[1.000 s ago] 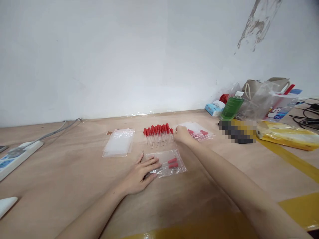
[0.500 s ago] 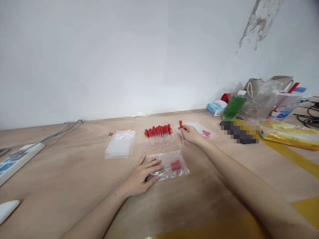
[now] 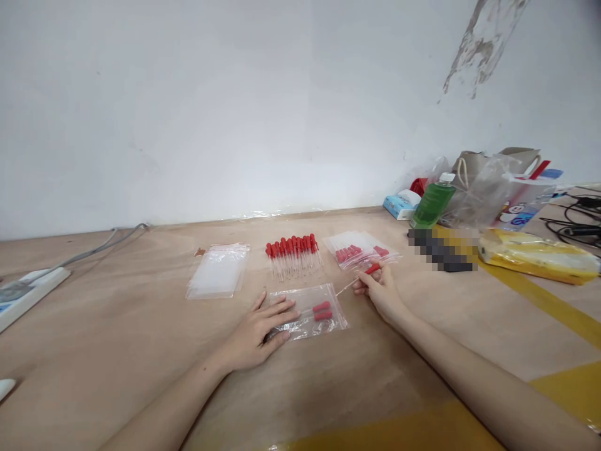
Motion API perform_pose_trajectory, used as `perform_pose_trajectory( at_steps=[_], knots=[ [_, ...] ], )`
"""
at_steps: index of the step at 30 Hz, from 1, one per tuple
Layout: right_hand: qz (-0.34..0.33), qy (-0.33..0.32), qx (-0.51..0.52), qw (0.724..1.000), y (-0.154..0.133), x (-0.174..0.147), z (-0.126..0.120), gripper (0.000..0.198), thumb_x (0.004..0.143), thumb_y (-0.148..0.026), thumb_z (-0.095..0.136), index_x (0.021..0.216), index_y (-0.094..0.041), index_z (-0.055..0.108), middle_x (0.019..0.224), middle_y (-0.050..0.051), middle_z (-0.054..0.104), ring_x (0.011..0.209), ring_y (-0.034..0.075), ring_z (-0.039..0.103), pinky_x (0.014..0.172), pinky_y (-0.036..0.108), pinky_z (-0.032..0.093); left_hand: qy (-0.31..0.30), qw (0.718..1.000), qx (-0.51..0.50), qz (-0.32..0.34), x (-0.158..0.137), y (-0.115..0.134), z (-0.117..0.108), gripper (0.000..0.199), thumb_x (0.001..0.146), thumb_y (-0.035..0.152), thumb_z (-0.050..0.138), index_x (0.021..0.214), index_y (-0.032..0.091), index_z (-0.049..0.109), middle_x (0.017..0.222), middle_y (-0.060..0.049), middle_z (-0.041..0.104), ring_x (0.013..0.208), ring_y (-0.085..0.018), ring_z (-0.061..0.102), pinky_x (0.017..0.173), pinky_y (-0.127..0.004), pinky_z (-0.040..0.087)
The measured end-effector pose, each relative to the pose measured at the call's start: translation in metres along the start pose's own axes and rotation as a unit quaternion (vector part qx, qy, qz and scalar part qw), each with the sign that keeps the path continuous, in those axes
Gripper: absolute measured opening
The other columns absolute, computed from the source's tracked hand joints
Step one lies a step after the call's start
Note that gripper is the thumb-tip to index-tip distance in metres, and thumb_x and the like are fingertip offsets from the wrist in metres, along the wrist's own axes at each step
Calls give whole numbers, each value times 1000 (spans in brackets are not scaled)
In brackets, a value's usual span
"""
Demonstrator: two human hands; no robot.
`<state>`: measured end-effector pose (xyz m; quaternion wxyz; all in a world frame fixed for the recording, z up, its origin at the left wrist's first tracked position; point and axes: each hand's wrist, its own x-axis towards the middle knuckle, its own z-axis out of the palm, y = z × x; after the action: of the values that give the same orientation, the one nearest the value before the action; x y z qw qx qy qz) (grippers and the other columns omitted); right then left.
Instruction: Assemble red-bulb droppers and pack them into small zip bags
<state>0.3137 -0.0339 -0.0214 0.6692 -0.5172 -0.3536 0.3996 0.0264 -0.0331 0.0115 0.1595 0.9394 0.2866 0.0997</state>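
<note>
My left hand lies flat with its fingers spread, pressing on the left part of a clear zip bag. Inside that bag show two droppers with red bulbs. My right hand pinches a single dropper near its red bulb; its thin glass tip points left, close to the bag's right edge. Behind the bag, several red-bulbed droppers lie side by side in a row. Right of the row is a pile of filled bags with red bulbs showing through.
A stack of flat bags lies at left. Further left is a power strip with a grey cable. At right stand a tissue pack, a green bottle and a yellow packet. The white wall rises behind.
My right hand has come nearer and right with the dropper, tilting it from upright to nearly level, tip toward the bag. My left hand still rests on the bag. The view has shifted slightly.
</note>
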Motion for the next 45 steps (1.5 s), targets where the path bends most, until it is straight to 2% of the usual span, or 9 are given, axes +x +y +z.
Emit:
perform_pose_trajectory(
  at_steps=[10, 16, 21, 24, 28, 30, 33, 38, 45],
  knots=[
    [37, -59, 13, 997, -6, -20, 10, 46, 64, -34, 65, 96, -24, 32, 65, -9, 50, 52, 11, 59, 54, 28, 53, 6, 1000, 11, -6, 1, 0, 3, 41, 91, 36, 35, 131, 32, 35, 137, 0, 38, 128, -19, 30, 108, -51, 6],
    [42, -51, 32, 997, -1, -16, 6, 45, 65, -36, 66, 96, -26, 35, 68, -7, 51, 57, 12, 60, 60, 32, 54, 22, 1000, 7, -5, -1, 0, 3, 46, 90, 35, 37, 135, 29, 28, 132, -1, 45, 127, -20, 33, 109, -50, 9],
    [94, -106, 30, 990, -3, -16, 7, 33, 66, -46, 61, 81, -22, 46, 69, -2, 56, 62, 14, 60, 67, 34, 52, 27, 999, 32, -16, -2, 1, 4, 47, 90, 37, 36, 135, 30, 26, 142, -1, 27, 130, -22, 26, 108, -48, 12],
    [47, -168, -109, 979, -7, -18, 6, 29, 65, -45, 62, 76, -18, 56, 71, 1, 59, 61, 12, 56, 63, 30, 48, 24, 998, 43, -26, -2, 1, 3, 48, 90, 38, 36, 136, 30, 24, 145, 0, 21, 131, -22, 21, 108, -47, 15],
    [-67, -222, -311, 922, -11, -19, 4, 26, 69, -35, 59, 86, -17, 65, 70, 2, 59, 58, 12, 49, 56, 27, 41, 16, 998, 48, -31, -2, 2, 3, 50, 90, 39, 34, 137, 31, 20, 144, 0, 22, 131, -23, 22, 108, -47, 16],
    [-86, -241, -325, 911, -11, -21, 5, 26, 71, -31, 57, 92, -17, 63, 71, 2, 61, 58, 13, 50, 54, 26, 40, 13, 998, 48, -36, -3, 1, 3, 50, 90, 39, 34, 137, 31, 20, 144, 0, 23, 131, -25, 21, 107, -48, 18],
    [-77, -254, -295, 918, -10, -25, 10, 24, 74, -26, 52, 96, -16, 57, 78, 4, 64, 61, 14, 54, 55, 26, 41, 12, 998, 45, -44, -3, 0, 4, 51, 90, 41, 35, 137, 32, 20, 144, 0, 24, 132, -27, 18, 105, -49, 24],
    [-109, -305, -248, 913, -10, -28, 10, 25, 79, -22, 45, 104, -18, 46, 84, 4, 64, 76, 15, 59, 68, 28, 46, 10, 998, 49, -39, -3, 2, 3, 50, 90, 40, 35, 137, 31, 21, 144, 0, 25, 131, -26, 20, 106, -49, 21],
    [-176, -163, -358, 902, -14, 11, 13, 14, 74, -22, 51, 84, -15, 56, 72, 3, 60, 63, 13, 54, 59, 25, 44, 14, 998, 57, -6, -2, 3, 2, 39, 91, 33, 34, 130, 32, 35, 142, -1, 29, 129, -21, 28, 107, -50, 13]
  ],
)
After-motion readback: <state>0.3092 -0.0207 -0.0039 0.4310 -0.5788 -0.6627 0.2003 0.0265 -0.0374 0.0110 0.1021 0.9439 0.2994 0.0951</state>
